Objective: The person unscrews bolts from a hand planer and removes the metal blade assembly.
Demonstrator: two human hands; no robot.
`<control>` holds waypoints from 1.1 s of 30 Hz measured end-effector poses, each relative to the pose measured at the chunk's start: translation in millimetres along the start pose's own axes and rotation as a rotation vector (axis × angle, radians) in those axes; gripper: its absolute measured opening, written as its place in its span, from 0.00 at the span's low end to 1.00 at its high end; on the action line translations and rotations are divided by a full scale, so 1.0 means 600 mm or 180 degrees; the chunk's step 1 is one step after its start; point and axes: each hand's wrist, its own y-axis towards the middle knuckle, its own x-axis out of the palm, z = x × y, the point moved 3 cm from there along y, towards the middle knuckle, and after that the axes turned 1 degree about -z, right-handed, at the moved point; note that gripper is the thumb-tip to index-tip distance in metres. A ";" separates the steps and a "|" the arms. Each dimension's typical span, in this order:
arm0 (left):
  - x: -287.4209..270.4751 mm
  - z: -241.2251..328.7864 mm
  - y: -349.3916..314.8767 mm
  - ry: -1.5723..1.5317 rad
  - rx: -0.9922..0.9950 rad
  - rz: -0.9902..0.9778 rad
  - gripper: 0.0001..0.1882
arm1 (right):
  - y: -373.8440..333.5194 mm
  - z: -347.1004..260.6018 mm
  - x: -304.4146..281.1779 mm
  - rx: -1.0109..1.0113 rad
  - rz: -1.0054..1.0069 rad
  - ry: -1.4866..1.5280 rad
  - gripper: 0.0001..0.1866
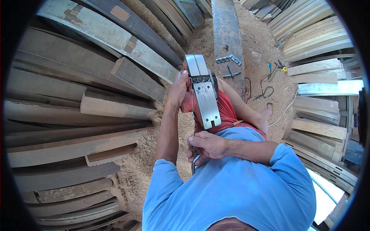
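Observation:
An electric hand planer (206,100) rests over my lap with its shiny metal sole turned up. Its cutter drum (200,79), with several bolts, shows in the gap between the two sole plates. My left hand (179,89) is closed around the planer's left side, the thumb beside the front plate. Below the rear end of the sole, my right hand (210,145) pinches a thin, straight metal strip (193,166) that stands nearly in line with the planer's left edge. Whether the strip's upper end touches the drum, I cannot tell.
Ahead, a worn plank (228,34) carries two clamp bars with bolts (234,59) and a T-shaped wrench (231,72). Yellow-handled scissors (284,69) and a dark cord (263,85) lie on the shavings-covered floor. Stacked boards (50,92) line the left, more timber (314,104) the right.

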 end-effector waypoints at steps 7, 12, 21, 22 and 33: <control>0.002 -0.002 0.002 0.0013 0.0078 0.0086 0.25 | -0.008 -0.008 0.015 -0.0145 -0.0102 0.0254 0.20; 0.008 0.014 -0.006 0.0170 -0.0008 0.0080 0.23 | -0.016 -0.012 0.020 -0.0209 -0.0156 0.0398 0.21; 0.015 0.019 -0.005 -0.0118 0.0070 -0.0023 0.23 | -0.023 -0.014 0.027 -0.0200 -0.0239 0.0355 0.21; 0.013 0.016 -0.005 -0.0132 0.0044 0.0004 0.23 | -0.026 -0.016 0.031 -0.0216 -0.0265 0.0324 0.21; -0.001 -0.002 -0.002 -0.0015 0.0008 0.0088 0.24 | -0.020 -0.013 0.026 -0.0182 -0.0177 0.0218 0.20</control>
